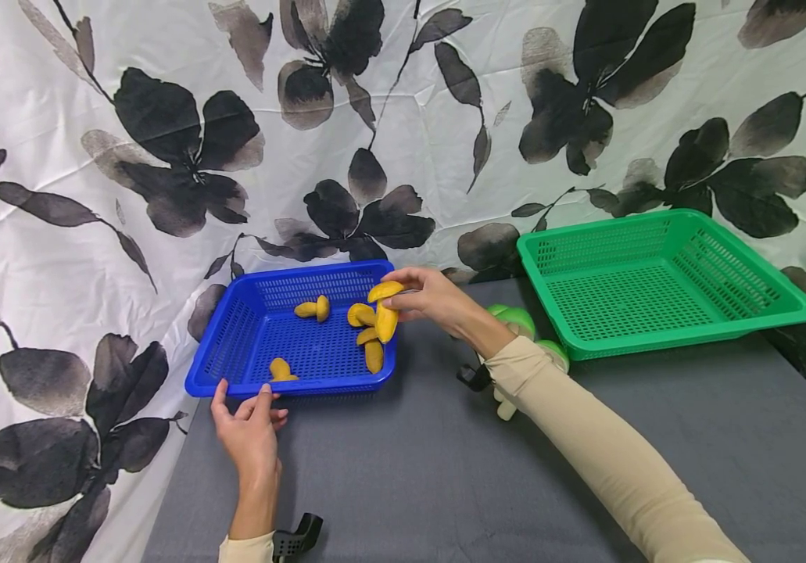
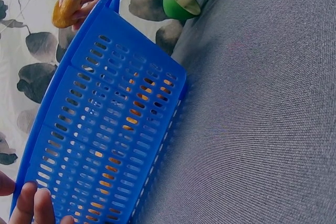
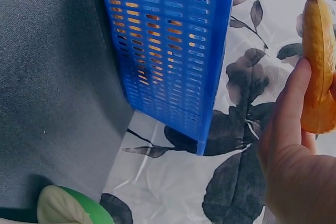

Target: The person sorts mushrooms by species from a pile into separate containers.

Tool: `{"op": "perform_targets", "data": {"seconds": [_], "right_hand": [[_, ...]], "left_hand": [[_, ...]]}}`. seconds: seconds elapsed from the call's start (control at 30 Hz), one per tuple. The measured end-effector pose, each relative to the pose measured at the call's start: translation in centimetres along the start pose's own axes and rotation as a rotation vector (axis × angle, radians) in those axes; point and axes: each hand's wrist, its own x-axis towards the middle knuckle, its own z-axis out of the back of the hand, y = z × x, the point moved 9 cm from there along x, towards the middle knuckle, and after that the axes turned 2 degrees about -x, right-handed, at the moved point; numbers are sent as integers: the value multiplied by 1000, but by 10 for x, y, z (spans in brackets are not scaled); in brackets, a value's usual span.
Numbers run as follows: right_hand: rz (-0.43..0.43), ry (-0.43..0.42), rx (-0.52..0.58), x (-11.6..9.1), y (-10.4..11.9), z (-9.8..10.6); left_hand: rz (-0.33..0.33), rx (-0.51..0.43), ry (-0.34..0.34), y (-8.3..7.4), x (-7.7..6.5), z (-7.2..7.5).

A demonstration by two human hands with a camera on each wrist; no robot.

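My right hand pinches a yellow toy mushroom by its stem, thumb and fingers on either side. It is held over the right end of a blue plastic basket. Several more yellow mushrooms lie inside that basket, scattered at the back, right and front left. At the basket's front left rim, my left hand grips with the thumb on the rim and the fingers against the outer wall. In the right wrist view, the held mushroom stands upright above the basket's edge.
Several green-capped mushrooms with pale stems lie on the grey table, partly behind my right forearm. To the right stands a green basket. A white cloth with dark flowers hangs behind.
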Motion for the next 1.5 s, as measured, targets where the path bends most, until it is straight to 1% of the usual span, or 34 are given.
{"op": "perform_targets", "data": {"seconds": [0.13, 0.43, 0.7, 0.83, 0.9, 1.0, 1.17, 1.3, 1.5], "right_hand": [[-1, 6, 9, 4, -1, -1], [-42, 15, 15, 11, -4, -4], [-52, 33, 24, 19, -7, -12], [-50, 28, 26, 21, -7, -15], [-48, 26, 36, 21, -7, -17], [-49, 27, 79, 21, -8, -19], [-47, 32, 122, 21, -9, -18], [-47, 29, 112, 18, -9, -13], [-47, 0, 62, 12, -10, -3]], "left_hand": [[6, 1, 3, 0, 0, 0], [10, 21, 5, -1, -1, 0], [9, 2, 7, 0, -2, 0], [8, 0, 6, 1, -2, 0], [6, -2, 6, 1, -2, 1], [4, -3, 7, 2, -2, 0], [1, -9, 11, 2, -2, -1], [-2, -7, 11, 2, -2, -1], [0, 14, 2, 1, -1, -1]]}}
